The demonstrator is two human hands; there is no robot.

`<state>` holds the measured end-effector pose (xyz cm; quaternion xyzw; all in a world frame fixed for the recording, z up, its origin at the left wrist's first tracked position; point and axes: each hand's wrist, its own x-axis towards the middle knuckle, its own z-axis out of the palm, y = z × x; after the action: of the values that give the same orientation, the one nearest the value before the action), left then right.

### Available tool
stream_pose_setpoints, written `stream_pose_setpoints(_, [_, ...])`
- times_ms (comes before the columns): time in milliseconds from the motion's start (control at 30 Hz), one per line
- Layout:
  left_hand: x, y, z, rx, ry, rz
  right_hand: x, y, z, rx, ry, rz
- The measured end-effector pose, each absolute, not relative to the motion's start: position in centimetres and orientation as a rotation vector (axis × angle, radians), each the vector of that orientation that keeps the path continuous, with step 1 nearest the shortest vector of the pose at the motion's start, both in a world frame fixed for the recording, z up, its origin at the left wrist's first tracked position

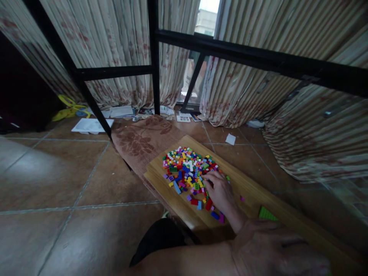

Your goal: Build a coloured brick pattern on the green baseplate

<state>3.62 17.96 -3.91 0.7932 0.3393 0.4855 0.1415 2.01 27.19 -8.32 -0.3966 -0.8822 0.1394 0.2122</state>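
Note:
Many small coloured toy bricks [184,168] lie in a loose pile on a wooden board [161,189]. My right hand [218,188] reaches in at the pile's right side, with its fingers curled together among the bricks; what lies between the fingertips is too small to tell. My left hand [278,247] is close to the camera at the lower right, above my right forearm. Its back faces up, and its fingertips are dim and blurred. Just beyond it lies a green studded plate [267,213] on the board.
A patterned brown cloth [143,138] lies under the board's far left end. Dark metal framing [155,57] stands in front of striped curtains [120,34]. A white tray [90,125], papers [122,111] and a yellow item [64,113] rest on the tiled floor.

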Motion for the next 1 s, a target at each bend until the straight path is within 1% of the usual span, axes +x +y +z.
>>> stream_pose_setpoints(200, [3.4, 17.8, -3.1, 2.297, 0.932, 1.419, 4.4, 27.2, -7.8, -1.1, -2.448, 0.428])
stream_pose_setpoints(300, [3.4, 18.0, -2.9, 2.28, 0.966, 1.437, 3.3, 29.2, -7.4, -1.165, -2.402, 0.367])
stream_pose_setpoints(467, [3.5, 18.4, -3.2, 2.253, 0.968, 1.46, 0.0, 32.5, -7.5, -1.332, -2.485, 0.237])
stream_pose_setpoints(733, [3.8, 17.9, -3.9, 2.167, 0.981, 1.454, 0.2, 33.1, -8.8, -1.34, -2.57, 0.347])
stream_pose_setpoints(1000, [3.7, 18.5, -4.0, 2.205, 0.916, 1.418, 1.2, 32.8, -8.6, -1.174, -2.614, 0.439])
